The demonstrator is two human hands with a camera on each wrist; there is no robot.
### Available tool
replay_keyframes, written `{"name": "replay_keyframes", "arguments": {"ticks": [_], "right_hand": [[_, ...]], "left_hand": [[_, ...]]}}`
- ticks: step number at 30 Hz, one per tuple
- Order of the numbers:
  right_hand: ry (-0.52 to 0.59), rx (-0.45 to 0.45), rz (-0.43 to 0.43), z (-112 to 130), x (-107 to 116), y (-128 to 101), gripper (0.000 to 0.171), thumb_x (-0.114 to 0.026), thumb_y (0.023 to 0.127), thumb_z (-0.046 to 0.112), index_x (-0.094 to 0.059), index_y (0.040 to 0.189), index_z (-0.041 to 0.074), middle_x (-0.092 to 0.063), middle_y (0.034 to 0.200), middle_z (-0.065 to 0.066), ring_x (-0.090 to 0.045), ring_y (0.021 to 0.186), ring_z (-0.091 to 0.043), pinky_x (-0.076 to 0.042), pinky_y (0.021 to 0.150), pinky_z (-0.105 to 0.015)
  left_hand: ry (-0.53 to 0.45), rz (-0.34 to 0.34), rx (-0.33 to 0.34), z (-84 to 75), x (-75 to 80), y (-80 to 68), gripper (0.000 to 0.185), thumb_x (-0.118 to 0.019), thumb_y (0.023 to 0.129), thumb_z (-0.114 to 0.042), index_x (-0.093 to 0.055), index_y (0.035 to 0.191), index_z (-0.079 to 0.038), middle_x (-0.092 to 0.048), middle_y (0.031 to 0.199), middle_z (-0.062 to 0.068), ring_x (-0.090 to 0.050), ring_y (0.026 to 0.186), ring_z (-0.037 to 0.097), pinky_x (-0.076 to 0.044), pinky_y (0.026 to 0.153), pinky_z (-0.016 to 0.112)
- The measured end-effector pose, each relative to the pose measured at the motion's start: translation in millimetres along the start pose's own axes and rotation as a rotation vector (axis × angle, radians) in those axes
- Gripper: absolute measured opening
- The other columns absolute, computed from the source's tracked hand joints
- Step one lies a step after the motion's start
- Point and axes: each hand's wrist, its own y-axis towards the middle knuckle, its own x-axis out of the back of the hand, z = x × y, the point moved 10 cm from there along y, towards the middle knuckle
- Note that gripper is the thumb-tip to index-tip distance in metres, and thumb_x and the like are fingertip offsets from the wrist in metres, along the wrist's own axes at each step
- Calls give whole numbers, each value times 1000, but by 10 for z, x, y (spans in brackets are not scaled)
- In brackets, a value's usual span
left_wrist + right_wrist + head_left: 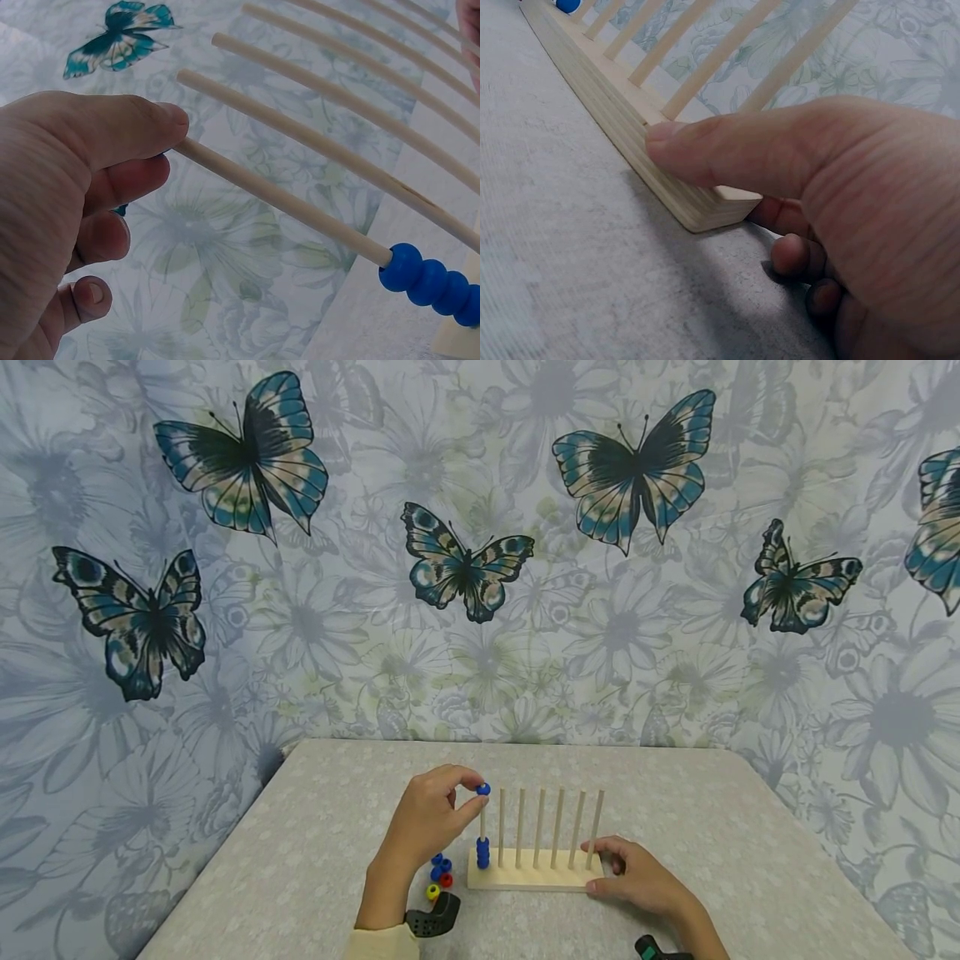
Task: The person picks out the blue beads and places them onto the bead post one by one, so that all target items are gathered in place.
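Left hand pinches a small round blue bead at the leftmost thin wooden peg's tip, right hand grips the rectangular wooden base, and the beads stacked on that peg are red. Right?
Colour's wrong: the small round stacked beads on the leftmost thin wooden peg are blue, not red; left wrist view shows it. Rest holds.

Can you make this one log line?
left hand: pinches blue bead at top of peg | right hand: grips wooden base | bead stack: below

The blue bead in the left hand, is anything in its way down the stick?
Nothing visible until the stacked blue beads near the bottom: the left hand holds the blue bead at the top of the stick, bare in between.
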Motion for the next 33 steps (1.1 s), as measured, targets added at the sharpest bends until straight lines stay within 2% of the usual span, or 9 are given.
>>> {"name": "replay_keyframes", "arguments": {"ticks": [7,12,17,26,33], "right_hand": [[22,3,3,8,-3,3,55,-84,79,26,-66,128,11,-49,87,-7,-42,76,-15,-37,61,-25],[15,0,3,2,-8,0,55,-84,79,27,-66,128,12,-49,87,-6,-42,76,-14,-37,61,-25],[12,-2,2,11,-3,-1,55,-84,79,27,-66,128,11,-49,87,-6,-42,77,-15,-37,61,-25],[21,-10,1,15,-10,-4,55,-85,78,27,-66,128,13,-49,88,-5,-42,78,-15,-36,61,-25],[12,-10,1,6,-2,0,55,-84,79,28,-66,128,14,-49,88,-5,-42,78,-15,-36,61,-25]], "left_hand": [[-6,22,14,17,-18,-10,16,-80,86,-26,-73,99,-25,-71,92,-15,-41,57,0,-39,52,18],[2,16,18,16,-4,-8,13,-77,89,-29,-74,100,-24,-73,94,-10,-42,57,0,-39,52,18],[35,-18,15,-7,47,-4,10,-75,91,-29,-74,99,-23,-74,92,-8,-43,59,0,-40,53,18],[42,-77,-15,-68,146,-6,6,-76,90,-24,-74,95,-23,-66,84,-16,-41,59,-1,-38,51,17],[40,-129,-68,-172,232,5,5,-76,89,-21,-74,93,-23,-64,82,-15,-41,61,-2,-38,52,17]]}}
